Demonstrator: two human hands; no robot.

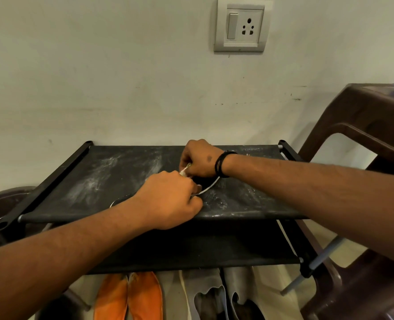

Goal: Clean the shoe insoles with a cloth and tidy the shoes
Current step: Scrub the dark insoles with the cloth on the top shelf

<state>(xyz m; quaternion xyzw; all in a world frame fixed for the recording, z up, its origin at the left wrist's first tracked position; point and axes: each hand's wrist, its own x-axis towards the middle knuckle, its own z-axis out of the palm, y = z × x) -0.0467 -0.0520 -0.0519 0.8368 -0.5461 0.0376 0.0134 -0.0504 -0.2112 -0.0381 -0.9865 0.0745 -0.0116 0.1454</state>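
Insole point(206, 189), dark with white edge, lies on dusty fabric shelf point(103, 179).

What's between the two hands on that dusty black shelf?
In the head view, a small whitish cloth bridges the left hand and right hand. Beneath them lies a dark insole with a white edge on the black fabric shelf.

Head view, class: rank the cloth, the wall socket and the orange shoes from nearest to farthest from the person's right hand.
Measured from the right hand:
1. Cloth: pinched in its fingers, over the insole on the rack's top shelf.
2. Wall socket: up on the wall, behind the rack.
3. Orange shoes: on the floor under the rack, lower left.
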